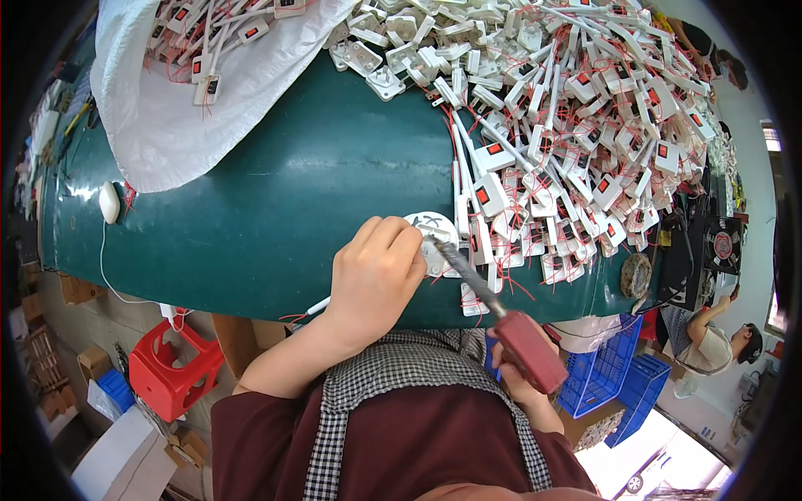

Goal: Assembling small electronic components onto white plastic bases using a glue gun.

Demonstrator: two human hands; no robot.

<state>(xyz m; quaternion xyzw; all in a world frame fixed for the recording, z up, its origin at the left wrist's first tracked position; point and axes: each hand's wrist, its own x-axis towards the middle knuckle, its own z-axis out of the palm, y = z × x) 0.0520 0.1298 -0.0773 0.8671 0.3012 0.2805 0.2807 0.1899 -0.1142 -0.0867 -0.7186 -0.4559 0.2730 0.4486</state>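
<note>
My right hand (pixel 515 377) is wrapped round the dark red handle of a soldering iron (pixel 528 346). The iron's metal shaft slants up and left, its tip end over a round white plastic piece (pixel 433 222) on the table. My left hand (pixel 378 275) is closed in a pinch at the left edge of that piece; its fingers hide what they hold. Beside my left wrist, the end of a white tube (pixel 317 306) with thin red wires pokes out. Just right of the round piece lie white switch housings (pixel 490 194) with red-and-black switches and red wires.
A large pile of white switch pieces (pixel 601 159) covers the right of the green table (pixel 317 167). Plain white housings (pixel 418 42) lie at the back. A white plastic bag (pixel 200 134) holds more pieces. A brown roundish block (pixel 636 275) sits near the right edge. Another person (pixel 710 342) is at far right.
</note>
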